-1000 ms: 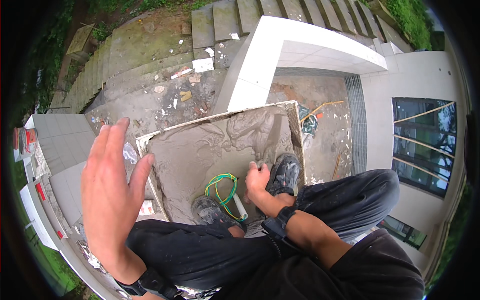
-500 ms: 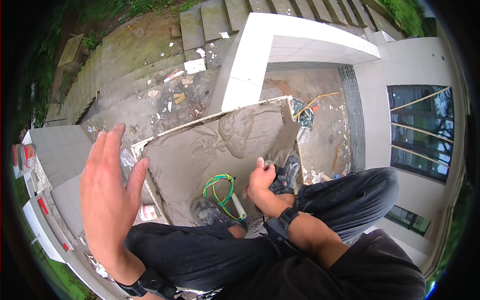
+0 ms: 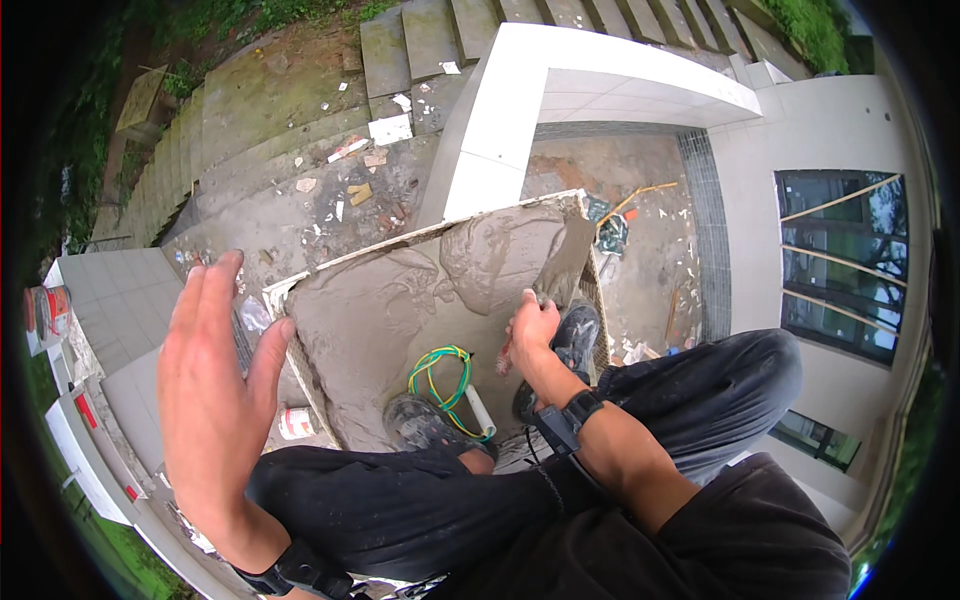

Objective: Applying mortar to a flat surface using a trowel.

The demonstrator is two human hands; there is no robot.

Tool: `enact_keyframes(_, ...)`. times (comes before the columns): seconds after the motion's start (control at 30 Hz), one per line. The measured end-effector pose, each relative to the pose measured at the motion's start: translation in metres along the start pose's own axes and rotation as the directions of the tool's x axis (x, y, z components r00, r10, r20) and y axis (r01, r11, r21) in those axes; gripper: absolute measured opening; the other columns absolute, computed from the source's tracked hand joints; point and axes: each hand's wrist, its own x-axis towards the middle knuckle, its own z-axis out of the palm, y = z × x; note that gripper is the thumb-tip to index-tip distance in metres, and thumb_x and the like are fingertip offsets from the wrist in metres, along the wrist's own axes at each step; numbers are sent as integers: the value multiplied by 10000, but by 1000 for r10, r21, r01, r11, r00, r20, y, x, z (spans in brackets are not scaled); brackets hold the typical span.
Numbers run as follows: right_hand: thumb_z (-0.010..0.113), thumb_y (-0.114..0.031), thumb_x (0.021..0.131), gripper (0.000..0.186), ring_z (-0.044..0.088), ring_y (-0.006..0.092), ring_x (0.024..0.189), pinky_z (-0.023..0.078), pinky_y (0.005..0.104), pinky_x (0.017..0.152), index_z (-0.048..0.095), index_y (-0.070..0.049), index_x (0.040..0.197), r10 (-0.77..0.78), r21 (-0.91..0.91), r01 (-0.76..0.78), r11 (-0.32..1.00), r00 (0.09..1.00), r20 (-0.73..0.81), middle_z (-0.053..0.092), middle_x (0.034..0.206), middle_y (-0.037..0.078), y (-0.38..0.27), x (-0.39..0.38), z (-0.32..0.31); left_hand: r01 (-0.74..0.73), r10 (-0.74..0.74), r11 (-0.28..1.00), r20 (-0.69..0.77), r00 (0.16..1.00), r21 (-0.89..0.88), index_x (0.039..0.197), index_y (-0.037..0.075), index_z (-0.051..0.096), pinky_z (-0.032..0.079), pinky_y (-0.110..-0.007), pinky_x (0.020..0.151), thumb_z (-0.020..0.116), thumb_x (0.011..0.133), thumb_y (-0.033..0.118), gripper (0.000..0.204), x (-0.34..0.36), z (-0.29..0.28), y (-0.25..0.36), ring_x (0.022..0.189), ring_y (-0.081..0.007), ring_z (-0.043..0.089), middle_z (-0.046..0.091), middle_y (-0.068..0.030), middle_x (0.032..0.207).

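1. Trowel (image 3: 568, 258), at the far right of the wet mortar (image 3: 370, 300), looks stiff, maybe heavy when loaded; best held by its near end.
2. Right grip (image 3: 533, 325) holds that end.
3. Left grip (image 3: 212, 370) is wide, empty.

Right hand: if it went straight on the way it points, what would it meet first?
Likely the mortar just ahead of the right hand, though the height between them is unclear.

The mortar (image 3: 355, 300) looks wet and smooth, the trousers (image 3: 400, 510) matt cloth, the window (image 3: 850, 238) glossy.
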Motion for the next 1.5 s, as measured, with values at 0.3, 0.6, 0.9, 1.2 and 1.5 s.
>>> enact_keyframes(0.3,634,-165,1014,220,483,135,494,375,328,430,466,-87,896,-168,-138,183,973,979,111,509,657,21,17,7,-4,-7,8,1000,-36,999,25,1467,6,567,458,-509,1119,767,948,205,591,-6,-6,4,1382,-476,542,614,-315,1422)
enact_keyframes(0.6,720,-262,872,364,506,252,671,490,463,706,544,54,825,-207,-271,239,932,968,144,592,703,189,42,-15,-16,-4,6,1000,-69,998,23,1462,14,572,469,-511,1101,776,936,200,594,-8,-5,11,1374,-476,549,613,-315,1424)
enact_keyframes(0.9,717,-300,829,394,551,393,664,495,509,717,543,53,793,-328,-473,423,773,904,274,604,709,255,20,-50,-31,-37,37,999,-78,996,4,1446,7,579,475,-502,1090,779,930,184,580,-7,-5,14,1360,-456,560,628,-282,1410)
enact_keyframes(1.2,694,-324,832,386,663,515,794,511,556,760,600,50,824,-361,-549,561,620,825,436,664,771,297,11,-55,-39,-149,173,980,-188,967,135,1392,-54,580,511,-479,985,782,930,168,551,-6,-2,7,1152,-464,645,658,-296,1289)
enact_keyframes(1.5,678,-331,848,368,677,532,849,525,584,790,650,31,908,-244,-540,712,450,679,692,693,815,308,-5,-68,-28,-101,107,994,-197,975,42,1367,-63,578,515,-469,926,784,919,171,546,-6,-3,-4,1047,-435,642,666,-262,1188)
